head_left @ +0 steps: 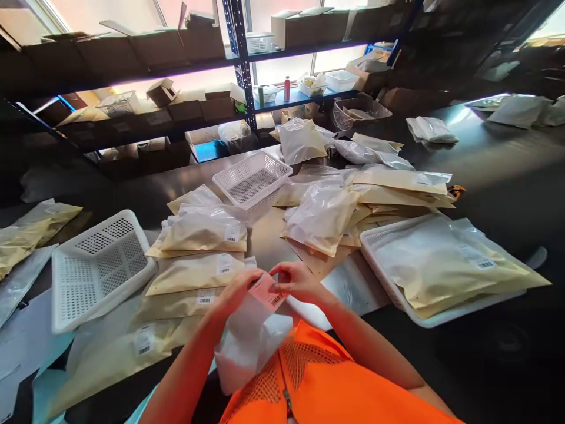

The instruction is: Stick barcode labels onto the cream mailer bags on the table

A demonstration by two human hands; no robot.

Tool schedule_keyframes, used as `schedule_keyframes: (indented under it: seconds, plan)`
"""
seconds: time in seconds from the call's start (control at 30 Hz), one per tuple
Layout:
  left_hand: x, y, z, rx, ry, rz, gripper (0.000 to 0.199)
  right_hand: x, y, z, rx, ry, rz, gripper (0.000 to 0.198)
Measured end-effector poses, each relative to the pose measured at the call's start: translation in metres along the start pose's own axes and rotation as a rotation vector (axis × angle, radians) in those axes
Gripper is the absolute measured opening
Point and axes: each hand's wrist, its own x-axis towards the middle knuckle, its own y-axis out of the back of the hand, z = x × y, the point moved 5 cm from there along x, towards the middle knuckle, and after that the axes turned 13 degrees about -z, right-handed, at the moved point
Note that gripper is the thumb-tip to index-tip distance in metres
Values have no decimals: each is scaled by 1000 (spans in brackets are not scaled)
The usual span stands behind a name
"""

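Close to my orange vest, both hands meet at a barcode label [265,288], which looks pinkish and has a printed barcode. My left hand [238,288] has its fingers closed on the left upper edge of the label. The thumb and forefinger of my right hand [293,280] pinch its right side. Below the label hangs whitish, partly see-through sheet material [251,344]; whether it is joined to the label I cannot tell. Left of my hands lie several overlapping packed bags [189,282] with barcode labels on them.
A white perforated basket [145,247] stands tilted at the left, another basket [282,168] farther back. At the right, a third basket [375,259] carries packed bags [445,259]. More bags [324,212] are piled mid-table. Shelves [241,65] with cartons stand behind.
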Motion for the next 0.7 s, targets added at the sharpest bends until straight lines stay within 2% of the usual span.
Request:
schedule_keyframes:
  seconds: [0.07, 0.13, 0.2, 0.33, 0.4, 0.47, 0.5, 0.57, 0.63, 0.7]
  plan:
    - [15, -19, -4, -34, 68, -42, 40, -12, 17, 10, -71, 10, 43, 17]
    - [31, -36, -8, 65, 100, -27, 39, -23, 34, 17, -153, 25, 61, 12]
    - [45, -48, -11, 272, 85, 88, 35, -33, 49, 23, -221, 40, 60, 12]
    - [63, -75, -15, 595, 108, 363, 43, -48, 71, 39, -246, 18, 16, 20]
    - [68, -86, -16, 633, 143, 455, 49, -51, 84, 48, -166, 19, -41, 16]
    - [69, -92, -17, 585, 167, 505, 57, -49, 107, 57, -37, 18, -91, 10]
    - [69, -92, -19, 540, 178, 509, 60, -46, 126, 61, 12, 3, -78, 9]
    - [69, -87, -26, 441, 212, 492, 65, -39, 181, 71, 40, -42, 27, 10]
    - [72, -75, -40, 322, 281, 464, 69, -30, 251, 81, 20, -76, 181, 16]
    - [82, -66, -61, 165, 397, 384, 74, -19, 324, 92, 39, -90, 306, 26]
